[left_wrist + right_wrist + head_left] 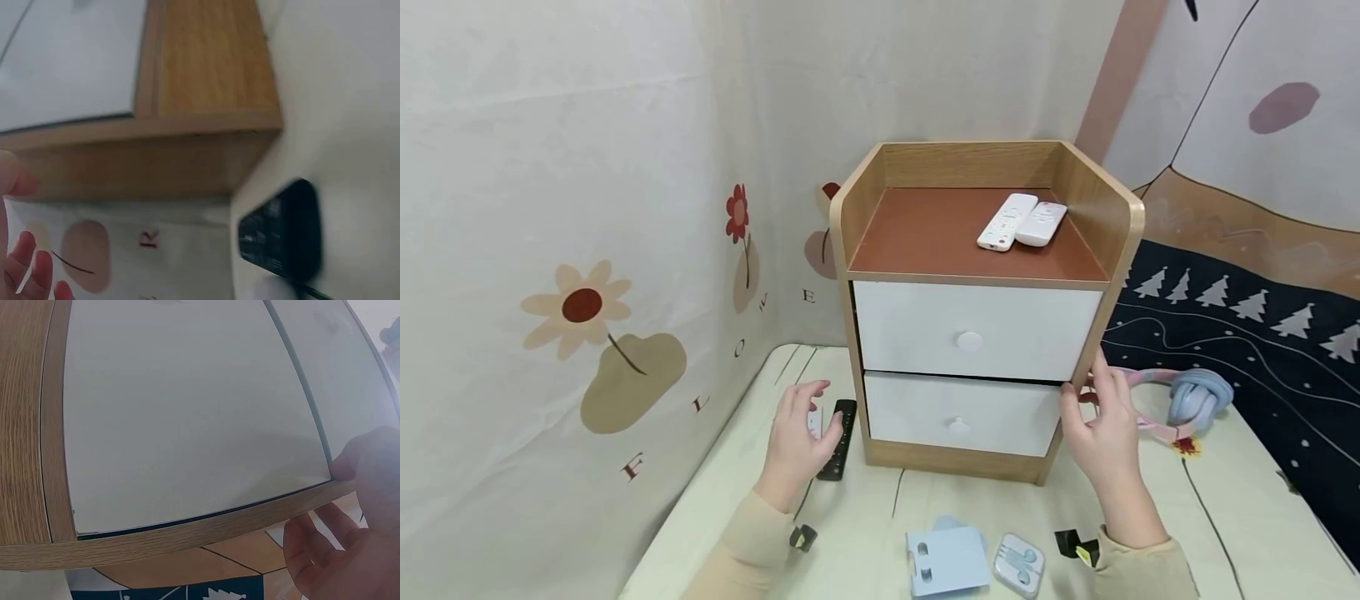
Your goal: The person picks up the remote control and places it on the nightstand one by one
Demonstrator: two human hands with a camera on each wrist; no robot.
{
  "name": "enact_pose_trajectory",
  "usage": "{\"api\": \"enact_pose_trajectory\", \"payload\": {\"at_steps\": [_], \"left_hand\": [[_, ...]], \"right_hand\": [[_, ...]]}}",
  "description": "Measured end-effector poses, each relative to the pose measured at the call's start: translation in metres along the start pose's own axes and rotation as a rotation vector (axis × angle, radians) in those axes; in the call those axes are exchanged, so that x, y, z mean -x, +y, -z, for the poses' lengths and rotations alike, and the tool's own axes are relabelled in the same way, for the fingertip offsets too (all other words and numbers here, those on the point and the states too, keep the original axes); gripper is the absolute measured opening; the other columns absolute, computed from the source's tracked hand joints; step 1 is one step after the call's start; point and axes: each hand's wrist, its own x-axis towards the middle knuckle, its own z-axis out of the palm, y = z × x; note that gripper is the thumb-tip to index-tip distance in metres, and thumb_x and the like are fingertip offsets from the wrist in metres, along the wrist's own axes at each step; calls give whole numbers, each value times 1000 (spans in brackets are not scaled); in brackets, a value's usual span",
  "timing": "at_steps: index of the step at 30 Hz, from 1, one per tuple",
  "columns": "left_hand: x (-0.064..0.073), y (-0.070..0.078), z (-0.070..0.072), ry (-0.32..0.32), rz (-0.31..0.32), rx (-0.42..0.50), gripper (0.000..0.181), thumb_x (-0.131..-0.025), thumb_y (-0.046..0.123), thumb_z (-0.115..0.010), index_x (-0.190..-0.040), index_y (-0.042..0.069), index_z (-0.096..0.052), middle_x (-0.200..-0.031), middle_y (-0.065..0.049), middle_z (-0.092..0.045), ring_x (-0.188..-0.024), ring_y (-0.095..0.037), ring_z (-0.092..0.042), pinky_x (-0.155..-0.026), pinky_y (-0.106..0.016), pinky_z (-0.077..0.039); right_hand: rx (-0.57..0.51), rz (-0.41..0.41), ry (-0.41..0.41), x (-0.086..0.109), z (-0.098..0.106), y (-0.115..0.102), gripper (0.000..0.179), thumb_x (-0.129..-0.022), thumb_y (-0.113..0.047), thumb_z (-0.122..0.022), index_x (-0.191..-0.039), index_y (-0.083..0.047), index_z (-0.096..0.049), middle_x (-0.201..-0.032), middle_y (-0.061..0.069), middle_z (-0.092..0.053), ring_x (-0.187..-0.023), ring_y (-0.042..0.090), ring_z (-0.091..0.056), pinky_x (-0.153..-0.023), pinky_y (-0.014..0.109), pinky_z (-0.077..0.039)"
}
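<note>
Beside two-drawer cabinet (917,333), likely heavy, best held by both sides, left hand (799,446) is hovering, right hand (1105,442) touching, fingers apart.

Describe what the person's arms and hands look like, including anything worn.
The left sleeve and right sleeve are beige and long, reaching the wrists. A small black piece with a yellowish mark shows beside each sleeve; I can't tell what it is. The left hand and right hand have no gloves.
</note>
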Motion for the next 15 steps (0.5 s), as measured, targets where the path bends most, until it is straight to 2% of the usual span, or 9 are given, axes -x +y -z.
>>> {"api": "enact_pose_trajectory", "payload": {"at_steps": [4,7,10,15], "left_hand": [[11,-16,-2,-119,154,-28,60,-90,18,-83,-145,12,-62,-125,-15,-65,-105,-26,-60,-90,-46,-54],[20,-27,-2,-184,242,-48,65,-90,19,-84,-151,15,-60,-129,-15,-63,-112,-29,-60,-95,-49,-54],[28,-36,-3,-226,306,-60,70,-90,20,-84,-154,16,-57,-132,-15,-61,-117,-32,-59,-99,-52,-53],[32,-47,-4,-269,358,-75,72,-92,26,-83,-157,17,-54,-139,-17,-58,-125,-36,-56,-100,-57,-53]], "right_hand": [[-7,8,5,0,-1,1,73,-93,9,-64,-164,-2,-49,-120,31,-61,-109,-20,-50,-90,-5,-42],[-9,13,-3,0,-2,2,74,-92,10,-65,-163,-2,-49,-120,31,-61,-109,-20,-49,-90,-5,-42],[-5,6,-12,1,-3,2,73,-92,10,-65,-163,0,-49,-120,30,-61,-109,-20,-49,-90,-5,-42],[5,-13,-9,1,-1,3,71,-95,8,-64,-164,0,-48,-124,30,-61,-109,-20,-48,-91,-5,-41]]}}
